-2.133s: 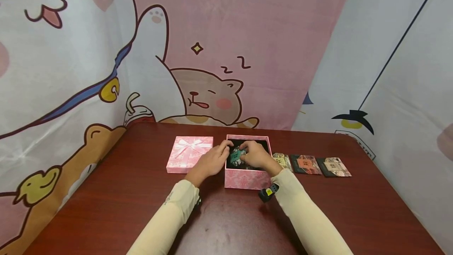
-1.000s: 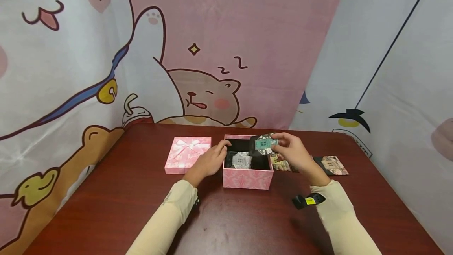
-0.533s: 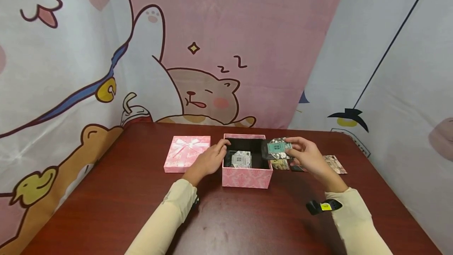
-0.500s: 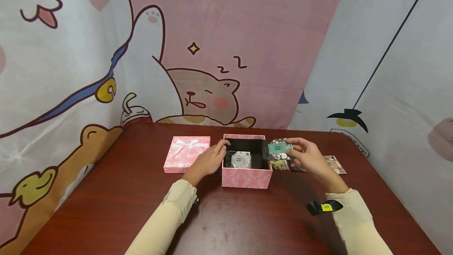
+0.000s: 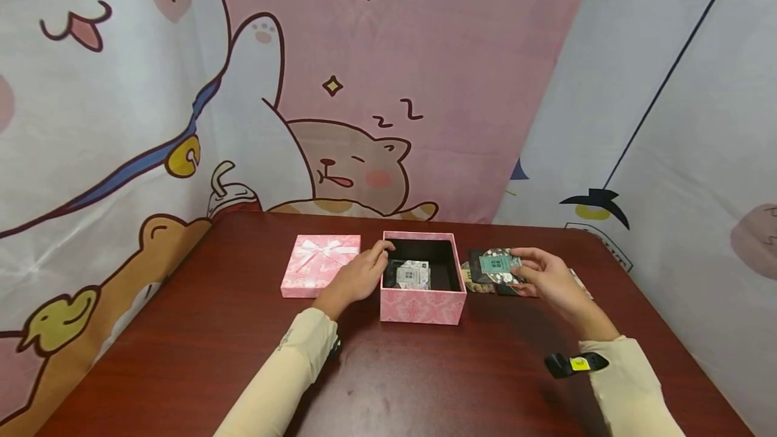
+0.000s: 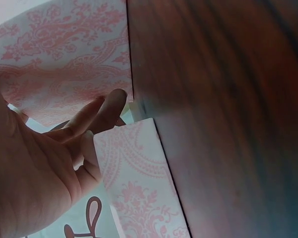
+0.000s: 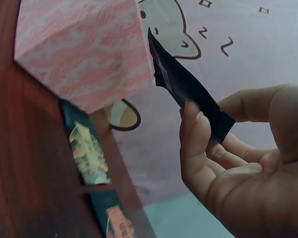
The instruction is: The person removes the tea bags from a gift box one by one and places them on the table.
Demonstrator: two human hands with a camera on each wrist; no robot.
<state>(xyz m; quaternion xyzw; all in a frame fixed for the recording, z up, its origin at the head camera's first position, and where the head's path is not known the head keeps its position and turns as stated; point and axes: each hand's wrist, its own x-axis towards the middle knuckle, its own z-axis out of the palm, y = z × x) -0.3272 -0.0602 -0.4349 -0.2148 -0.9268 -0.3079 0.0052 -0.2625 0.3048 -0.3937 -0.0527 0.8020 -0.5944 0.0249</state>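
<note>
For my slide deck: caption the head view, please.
Right hand holds a teal-labelled packet beside the open pink box; left hand steadies it.

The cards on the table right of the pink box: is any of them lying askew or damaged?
Nothing stands out. The cards lie flat beside the box; the right hand hides part of them while holding another packet above.
</note>
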